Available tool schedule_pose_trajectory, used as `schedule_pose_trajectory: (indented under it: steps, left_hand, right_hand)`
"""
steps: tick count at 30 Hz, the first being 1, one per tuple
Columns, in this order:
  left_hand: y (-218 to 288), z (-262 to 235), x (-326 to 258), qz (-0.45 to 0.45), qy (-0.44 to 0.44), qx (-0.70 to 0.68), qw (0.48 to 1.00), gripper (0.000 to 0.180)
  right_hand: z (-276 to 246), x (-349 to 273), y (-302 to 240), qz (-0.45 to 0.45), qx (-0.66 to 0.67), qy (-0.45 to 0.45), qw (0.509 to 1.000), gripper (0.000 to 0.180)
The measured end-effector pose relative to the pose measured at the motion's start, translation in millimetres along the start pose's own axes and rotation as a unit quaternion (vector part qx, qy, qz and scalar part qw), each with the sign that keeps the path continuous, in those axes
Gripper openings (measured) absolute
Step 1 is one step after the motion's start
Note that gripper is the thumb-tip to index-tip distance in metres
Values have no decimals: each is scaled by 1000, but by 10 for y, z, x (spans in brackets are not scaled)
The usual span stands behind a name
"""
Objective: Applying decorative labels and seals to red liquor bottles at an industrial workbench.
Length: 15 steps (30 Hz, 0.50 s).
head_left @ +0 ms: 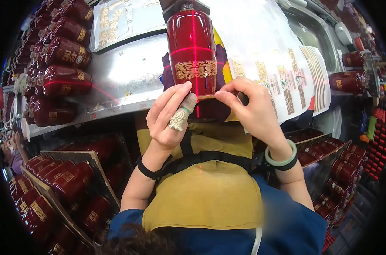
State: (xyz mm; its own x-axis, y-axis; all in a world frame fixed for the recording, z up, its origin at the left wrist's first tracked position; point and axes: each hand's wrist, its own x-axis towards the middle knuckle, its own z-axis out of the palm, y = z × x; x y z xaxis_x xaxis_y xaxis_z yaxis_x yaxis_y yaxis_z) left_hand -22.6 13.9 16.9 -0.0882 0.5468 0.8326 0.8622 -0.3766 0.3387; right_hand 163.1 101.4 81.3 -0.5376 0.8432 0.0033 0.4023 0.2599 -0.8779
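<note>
A glossy dark red bottle (191, 44) lies in front of me, its neck away and its base toward me. A gold scroll-patterned band (196, 70) runs across its lower part, and a thin gold line shows along the base's right edge. My left hand (164, 117) has its fingers stretched out against the bottle's lower left edge; a cloth finger cover (183, 111) sits on one digit. At the lower right edge, my right hand (254, 106) bends thumb and forefinger together in a pinch. What lies between those fingertips is too small to make out.
Sheets of gold and brown decals (282, 80) lie on white paper to the right, beside a metal sink (314, 36). A decal tray (129, 19) is at the far left. Red bottles (67, 80) crowd the metal table (120, 63). Bottle crates (95, 165) flank me. Red laser lines cross the bottle.
</note>
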Motion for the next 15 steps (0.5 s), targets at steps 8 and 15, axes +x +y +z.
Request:
schedule_pose_trajectory:
  steps: [8,15]
  left_hand:
    - [60,-30,78,27,-36,47,998,30]
    - [63,-44,127,-15,-32,5,999,33]
  right_hand:
    - [-50,43,2,17,9,-40,999,20]
    - [-46,23,-47,10,8,-39,999,15]
